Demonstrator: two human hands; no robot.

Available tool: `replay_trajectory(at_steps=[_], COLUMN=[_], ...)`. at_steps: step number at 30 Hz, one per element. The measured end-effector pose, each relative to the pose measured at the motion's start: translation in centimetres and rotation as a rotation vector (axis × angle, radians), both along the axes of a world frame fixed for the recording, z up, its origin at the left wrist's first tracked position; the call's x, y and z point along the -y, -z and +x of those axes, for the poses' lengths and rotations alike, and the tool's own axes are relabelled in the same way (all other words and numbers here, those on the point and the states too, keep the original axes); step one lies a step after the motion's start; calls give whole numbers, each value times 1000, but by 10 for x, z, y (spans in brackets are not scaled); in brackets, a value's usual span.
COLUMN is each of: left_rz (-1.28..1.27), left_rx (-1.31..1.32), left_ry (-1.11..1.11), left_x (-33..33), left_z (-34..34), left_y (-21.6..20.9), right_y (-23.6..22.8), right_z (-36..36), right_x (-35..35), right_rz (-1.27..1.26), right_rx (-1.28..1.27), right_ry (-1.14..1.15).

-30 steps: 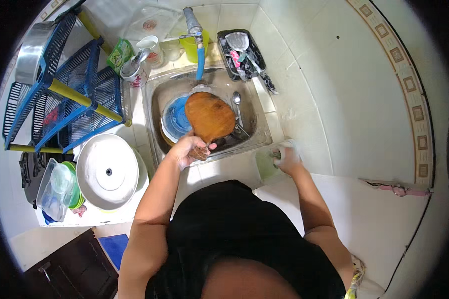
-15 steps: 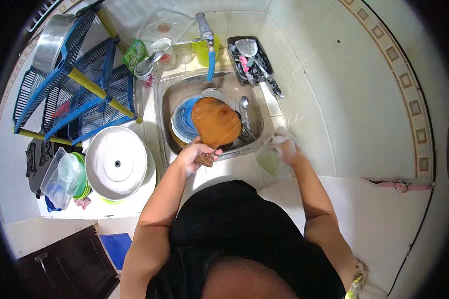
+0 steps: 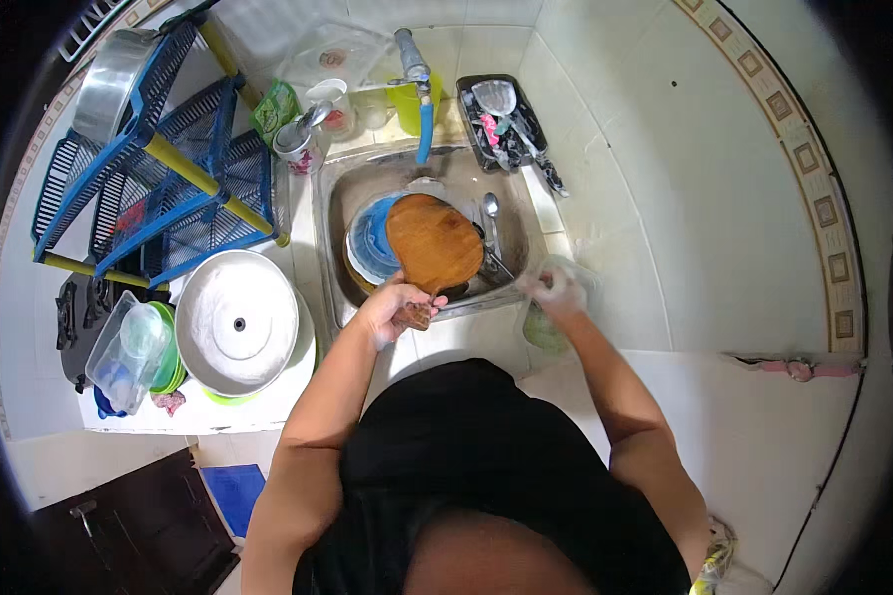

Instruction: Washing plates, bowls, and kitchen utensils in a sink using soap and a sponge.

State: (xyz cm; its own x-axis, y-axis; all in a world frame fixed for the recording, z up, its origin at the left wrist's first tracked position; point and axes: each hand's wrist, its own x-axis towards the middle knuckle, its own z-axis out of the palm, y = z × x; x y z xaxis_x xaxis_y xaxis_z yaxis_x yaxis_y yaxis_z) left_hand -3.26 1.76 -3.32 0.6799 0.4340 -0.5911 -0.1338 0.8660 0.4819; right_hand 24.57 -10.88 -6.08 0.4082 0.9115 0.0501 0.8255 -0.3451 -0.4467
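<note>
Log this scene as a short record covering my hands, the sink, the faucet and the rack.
Left hand: grips wooden cutting board by its handle
Right hand: soapy, at translucent container; hold unclear
Sink: blue dish, metal spoon
Faucet: blue hose attached
Blue rack: metal pot in upper tier

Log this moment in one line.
left hand: holds wooden board | right hand: soapy, at greenish container | board: over sink

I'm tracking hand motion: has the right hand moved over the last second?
Yes: the right hand has moved left and forward, closer to the sink.
</note>
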Motion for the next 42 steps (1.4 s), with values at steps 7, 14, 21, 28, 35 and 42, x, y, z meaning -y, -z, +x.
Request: replay_trajectory(at_steps=[7, 14, 21, 28, 35, 42], left_rz=[-45, -16, -4, 72, 64, 119], left_rx=[-54, -7, -50, -56, -21, -149], left_ry=[22, 24, 14, 26, -4, 129], left_x=[3, -1, 1, 1, 2, -2], left_z=[2, -1, -5, -6, -4, -11], left_y=[-7, -5, -8, -10, -21, -19], right_y=[16, 33, -15, -45, -86, -19], right_z=[1, 44, 42, 50, -78, -134], right_x=[16, 34, 29, -7, -84, -114], right_rz=[-40, -273, -593, 7, 215, 606], right_rx=[53, -336, 139, -492, -682, -209], right_ry=[-290, -4, -191, 103, 168, -665])
